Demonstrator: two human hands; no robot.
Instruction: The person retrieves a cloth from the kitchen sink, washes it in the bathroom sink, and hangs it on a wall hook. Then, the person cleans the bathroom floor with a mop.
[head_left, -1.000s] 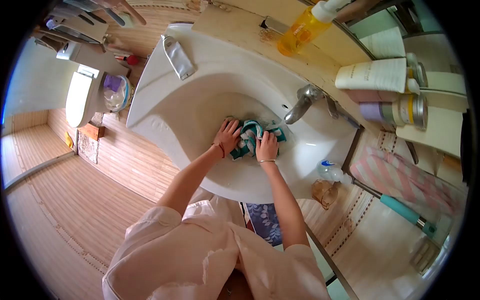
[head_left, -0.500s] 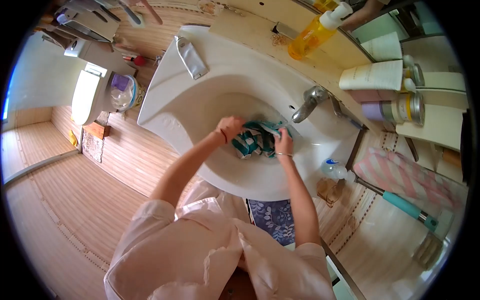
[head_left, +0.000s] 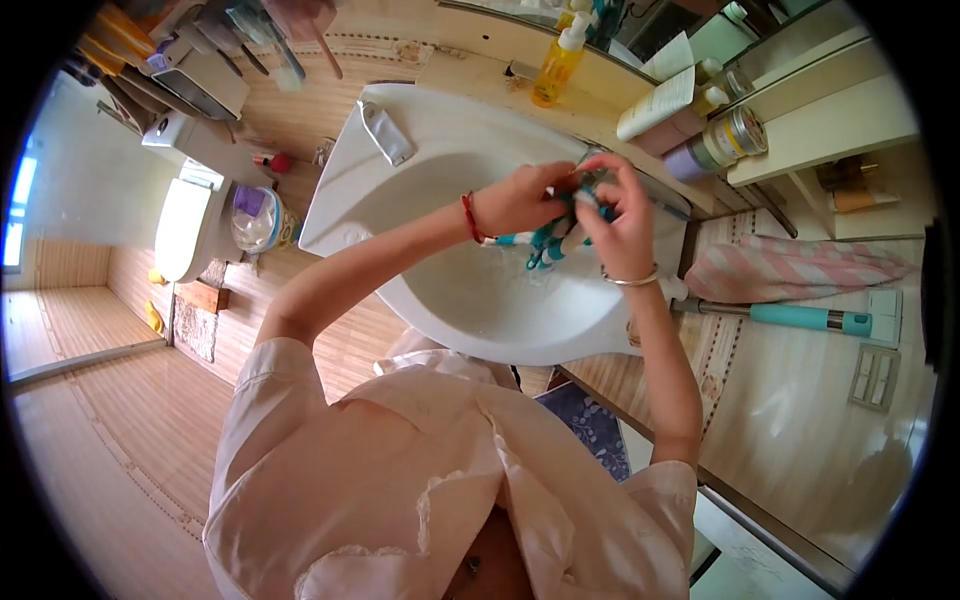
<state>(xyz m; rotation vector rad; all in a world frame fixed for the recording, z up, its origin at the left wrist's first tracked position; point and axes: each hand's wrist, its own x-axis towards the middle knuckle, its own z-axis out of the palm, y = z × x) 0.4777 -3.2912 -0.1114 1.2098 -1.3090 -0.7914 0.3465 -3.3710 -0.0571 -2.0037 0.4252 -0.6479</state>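
Teal and white, clamped as a bunched cloth (head_left: 545, 243) between left hand (head_left: 525, 197) and right hand (head_left: 625, 222) above the sink (head_left: 445, 295), liable to slip free if loosely gripped, or splash beyond it if squeezed hard.

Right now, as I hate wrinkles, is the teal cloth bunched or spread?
Bunched: the cloth hangs in folds between left hand and right hand.

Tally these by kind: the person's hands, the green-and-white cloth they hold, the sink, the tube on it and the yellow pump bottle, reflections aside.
Left hand and right hand: 2
Cloth: 1
Sink: 1
Tube: 1
Yellow pump bottle: 1
Total: 6
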